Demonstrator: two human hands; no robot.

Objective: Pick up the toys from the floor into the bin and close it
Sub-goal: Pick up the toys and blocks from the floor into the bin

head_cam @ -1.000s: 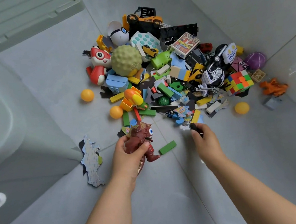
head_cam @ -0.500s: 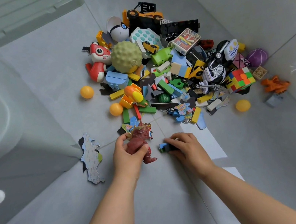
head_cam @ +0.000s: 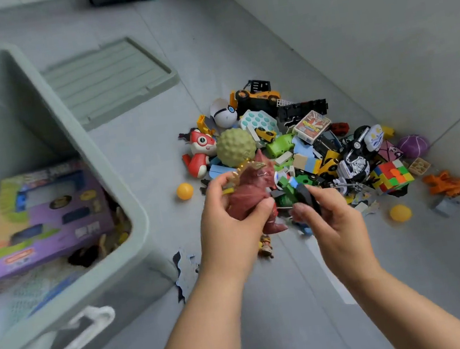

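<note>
Head view: the bin lies left, nearest the left grip clutching the red monster; the right grip pinches small blocks.

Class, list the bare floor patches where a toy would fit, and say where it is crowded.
Bare floor lies between the bin and the toy pile, save one orange ball, and between the lid and the pile. Crowded: the pile itself, by the wall.

One head-worn view, tilted steeply down and forward over the floor. Toy pile ahead at mid-range; bin crowds the left edge, blurred, probably closest.
</note>
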